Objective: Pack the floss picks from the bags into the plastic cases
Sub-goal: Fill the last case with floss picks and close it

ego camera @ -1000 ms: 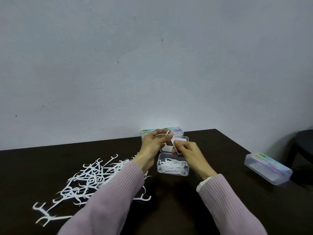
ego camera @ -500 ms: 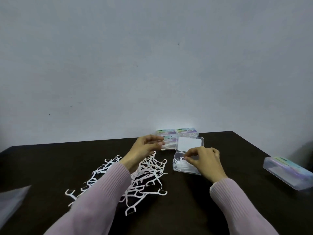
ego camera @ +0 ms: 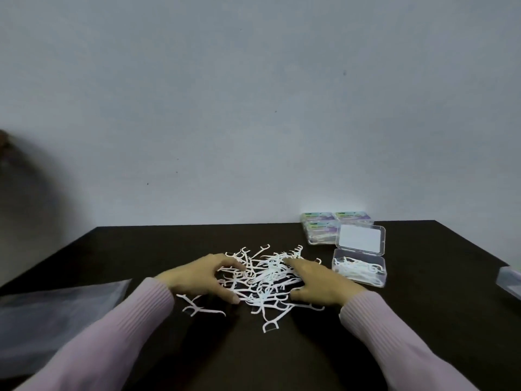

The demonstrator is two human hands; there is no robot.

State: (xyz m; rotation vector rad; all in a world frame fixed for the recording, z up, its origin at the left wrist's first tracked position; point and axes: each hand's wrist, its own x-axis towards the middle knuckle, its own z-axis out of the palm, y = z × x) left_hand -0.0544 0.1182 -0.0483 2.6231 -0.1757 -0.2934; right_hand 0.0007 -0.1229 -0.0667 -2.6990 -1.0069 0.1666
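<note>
We note the dark worktop (ego camera: 423, 320) first, with a clear bag (ego camera: 56, 311) lying at its left. The pile of floss picks (ego camera: 265, 275) sits mid-worktop, picks pointing every way, so no common long axis. Our left hand (ego camera: 203, 277) and right hand (ego camera: 318, 283) flank the pile, fingers spread and relaxed, touching picks, gripping none. The open case (ego camera: 358, 270), partly filled, lies just right of the right hand, which is nearer it. 3 closed cases (ego camera: 324, 227) stand behind.
</note>
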